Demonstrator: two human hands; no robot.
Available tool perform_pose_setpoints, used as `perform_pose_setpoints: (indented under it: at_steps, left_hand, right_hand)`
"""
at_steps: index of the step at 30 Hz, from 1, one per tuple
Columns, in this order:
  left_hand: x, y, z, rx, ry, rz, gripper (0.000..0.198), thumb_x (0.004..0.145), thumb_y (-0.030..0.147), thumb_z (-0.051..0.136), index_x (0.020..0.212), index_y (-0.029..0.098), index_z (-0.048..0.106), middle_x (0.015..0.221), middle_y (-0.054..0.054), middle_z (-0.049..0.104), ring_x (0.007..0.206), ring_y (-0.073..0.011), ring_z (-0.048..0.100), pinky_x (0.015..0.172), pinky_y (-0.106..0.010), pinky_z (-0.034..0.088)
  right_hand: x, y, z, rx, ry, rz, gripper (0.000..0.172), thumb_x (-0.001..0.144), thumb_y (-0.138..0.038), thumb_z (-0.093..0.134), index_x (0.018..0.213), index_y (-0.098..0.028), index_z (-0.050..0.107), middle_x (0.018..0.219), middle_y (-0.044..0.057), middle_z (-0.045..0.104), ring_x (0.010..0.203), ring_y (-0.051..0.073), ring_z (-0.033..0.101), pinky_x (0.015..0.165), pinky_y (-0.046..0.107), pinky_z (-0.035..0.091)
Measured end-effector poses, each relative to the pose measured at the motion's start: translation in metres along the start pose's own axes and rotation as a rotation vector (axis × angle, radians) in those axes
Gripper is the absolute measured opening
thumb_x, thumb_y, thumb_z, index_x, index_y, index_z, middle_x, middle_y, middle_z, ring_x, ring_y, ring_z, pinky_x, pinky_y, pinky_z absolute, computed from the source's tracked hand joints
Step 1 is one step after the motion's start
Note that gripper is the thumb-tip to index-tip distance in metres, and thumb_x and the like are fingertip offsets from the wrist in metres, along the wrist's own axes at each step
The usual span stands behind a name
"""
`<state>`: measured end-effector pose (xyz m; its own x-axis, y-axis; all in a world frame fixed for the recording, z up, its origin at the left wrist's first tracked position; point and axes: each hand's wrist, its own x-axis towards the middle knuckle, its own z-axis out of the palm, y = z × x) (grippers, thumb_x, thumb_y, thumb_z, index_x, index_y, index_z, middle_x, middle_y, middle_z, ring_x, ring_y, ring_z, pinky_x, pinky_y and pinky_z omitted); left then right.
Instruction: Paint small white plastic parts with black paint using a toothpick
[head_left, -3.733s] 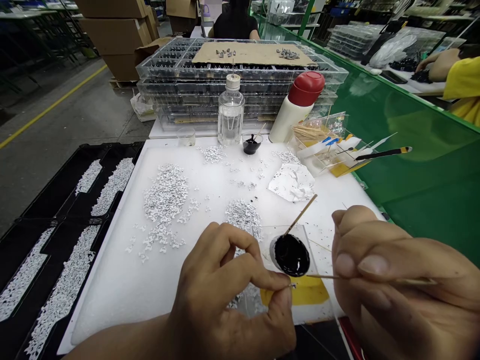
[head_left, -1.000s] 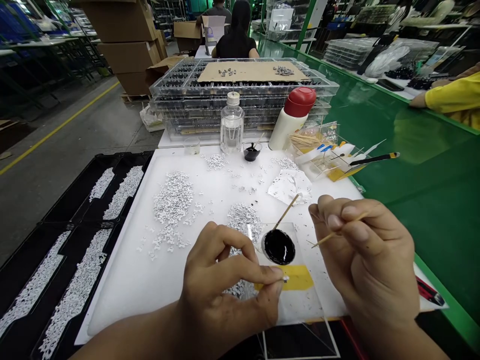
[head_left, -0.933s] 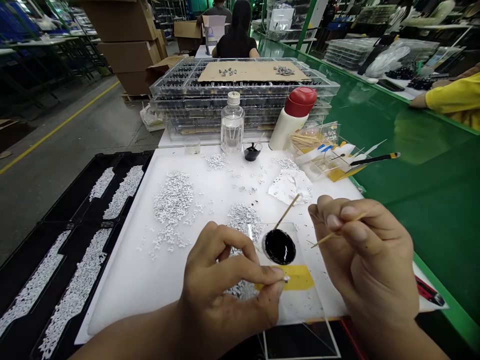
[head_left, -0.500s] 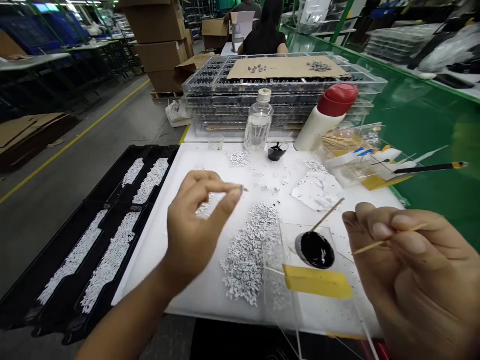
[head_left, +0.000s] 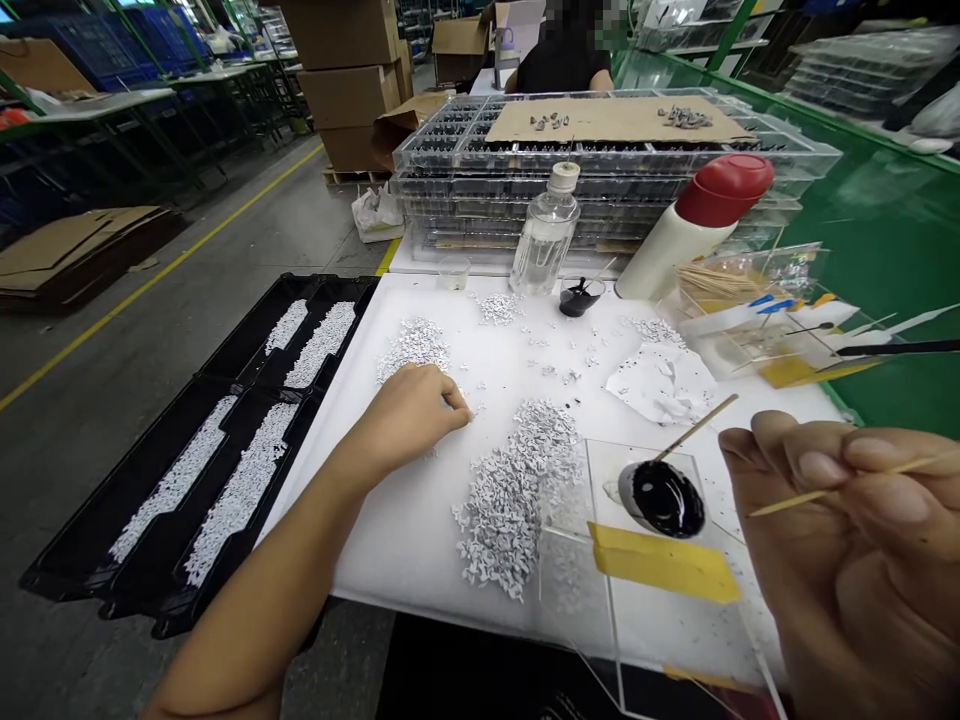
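Note:
My left hand (head_left: 409,418) is low over the white table, thumb and fingertips pinched together. Whatever lies between those tips is too small or hidden to make out. Just beyond it is a pile of tiny white parts (head_left: 416,342), and a larger pile of small white and grey parts (head_left: 517,490) lies to its right. At the right, my right hand (head_left: 862,520) pinches a thin wooden toothpick (head_left: 795,500), its point toward the left. Near that point stands a small cup of black paint (head_left: 664,498) on a clear plastic stand (head_left: 574,570) with yellow tape, a wooden stick (head_left: 697,425) leaning in it.
Black trays (head_left: 247,400) of white parts lie left of the table. Farther back are a clear bottle (head_left: 546,235), a second cup of black paint (head_left: 577,300), a white flask with a red lid (head_left: 694,225), crumpled paper (head_left: 660,385) and stacked clear trays (head_left: 450,215). A person (head_left: 562,60) sits beyond.
My left hand has gone down to the tabletop from its raised place, where it pinched a tiny part. My right hand keeps hold of the toothpick. The whole view has shifted slightly.

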<state>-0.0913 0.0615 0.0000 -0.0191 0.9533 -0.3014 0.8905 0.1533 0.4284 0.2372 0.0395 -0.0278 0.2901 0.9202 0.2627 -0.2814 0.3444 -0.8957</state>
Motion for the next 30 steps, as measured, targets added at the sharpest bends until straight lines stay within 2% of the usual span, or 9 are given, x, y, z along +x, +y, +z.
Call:
perform_pose_setpoints:
  at_steps: [5, 8, 13, 18, 20, 24, 27, 29, 30]
  left_hand:
    - [0.001, 0.002, 0.003, 0.072, 0.063, -0.020, 0.035, 0.122, 0.043, 0.089, 0.150, 0.023, 0.084, 0.161, -0.014, 0.083, 0.142, -0.0349, 0.084, 0.122, -0.060, 0.075]
    - [0.003, 0.016, 0.016, 0.054, 0.095, 0.021, 0.036, 0.122, 0.044, 0.088, 0.150, 0.022, 0.084, 0.160, -0.014, 0.084, 0.142, -0.0350, 0.084, 0.122, -0.061, 0.074]
    - [0.006, 0.035, 0.039, -0.014, 0.058, 0.081, 0.037, 0.122, 0.044, 0.089, 0.150, 0.022, 0.083, 0.158, -0.014, 0.084, 0.139, -0.0340, 0.085, 0.119, -0.059, 0.076]
    - [0.008, 0.033, 0.047, -0.102, 0.053, 0.113, 0.036, 0.122, 0.044, 0.088, 0.150, 0.022, 0.083, 0.154, -0.013, 0.085, 0.132, -0.0319, 0.087, 0.114, -0.056, 0.078]
    - [0.008, 0.030, 0.046, -0.141, 0.078, 0.128, 0.030, 0.121, 0.043, 0.089, 0.141, 0.020, 0.085, 0.146, -0.012, 0.087, 0.127, -0.0303, 0.087, 0.112, -0.054, 0.078]
    - [-0.007, 0.027, 0.034, -0.242, 0.231, 0.194, 0.012, 0.118, 0.033, 0.087, 0.109, 0.025, 0.092, 0.125, -0.008, 0.089, 0.114, -0.0300, 0.085, 0.106, -0.052, 0.075]
    - [-0.033, 0.032, 0.024, -0.327, 0.390, 0.276, 0.012, 0.115, 0.032, 0.084, 0.109, 0.029, 0.094, 0.122, -0.007, 0.087, 0.113, -0.0299, 0.084, 0.104, -0.050, 0.073]
    - [-0.053, 0.039, 0.020, -0.388, 0.489, 0.366, 0.012, 0.113, 0.035, 0.085, 0.105, 0.032, 0.094, 0.115, -0.004, 0.085, 0.110, -0.0271, 0.083, 0.097, -0.043, 0.072]
    - [-0.062, 0.044, 0.020, -0.440, 0.560, 0.434, 0.012, 0.111, 0.030, 0.086, 0.103, 0.034, 0.094, 0.110, -0.002, 0.084, 0.106, -0.0247, 0.083, 0.094, -0.040, 0.071]
  right_hand:
    - [0.000, 0.002, -0.002, 0.005, 0.000, -0.018, 0.038, 0.074, -0.041, 0.123, 0.089, -0.031, 0.090, 0.077, -0.007, 0.065, 0.081, 0.020, 0.068, 0.104, 0.044, 0.069]
    - [-0.001, 0.004, -0.004, -0.004, 0.001, -0.047, 0.033, 0.079, -0.040, 0.120, 0.091, -0.030, 0.091, 0.081, -0.006, 0.066, 0.084, 0.021, 0.068, 0.100, 0.043, 0.069]
    - [-0.002, -0.001, -0.001, -0.042, 0.002, -0.033, 0.030, 0.077, -0.037, 0.119, 0.088, -0.033, 0.092, 0.079, -0.005, 0.065, 0.082, 0.023, 0.068, 0.099, 0.048, 0.068]
    - [0.002, -0.003, 0.002, -0.026, -0.011, -0.073, 0.027, 0.074, -0.034, 0.118, 0.083, -0.031, 0.092, 0.073, -0.004, 0.061, 0.076, 0.021, 0.063, 0.089, 0.044, 0.068]
    - [0.004, -0.004, 0.004, -0.011, -0.028, -0.090, 0.029, 0.074, -0.036, 0.120, 0.083, -0.030, 0.093, 0.072, -0.004, 0.061, 0.075, 0.019, 0.062, 0.087, 0.042, 0.068]
    - [0.006, -0.008, 0.012, -0.011, -0.093, -0.103, 0.033, 0.078, -0.042, 0.126, 0.086, -0.031, 0.096, 0.071, -0.003, 0.068, 0.076, 0.018, 0.070, 0.082, 0.036, 0.066]
    - [0.007, -0.014, 0.017, -0.010, -0.150, -0.165, 0.026, 0.087, -0.042, 0.123, 0.092, -0.033, 0.099, 0.074, -0.003, 0.078, 0.076, 0.016, 0.075, 0.081, 0.032, 0.065]
    - [0.007, -0.016, 0.017, -0.012, -0.205, -0.234, 0.018, 0.095, -0.041, 0.118, 0.098, -0.037, 0.101, 0.074, -0.003, 0.081, 0.072, 0.017, 0.074, 0.073, 0.032, 0.062]
    - [0.006, -0.016, 0.016, -0.015, -0.241, -0.273, 0.013, 0.099, -0.040, 0.114, 0.103, -0.039, 0.102, 0.074, -0.003, 0.082, 0.070, 0.018, 0.073, 0.067, 0.034, 0.060]
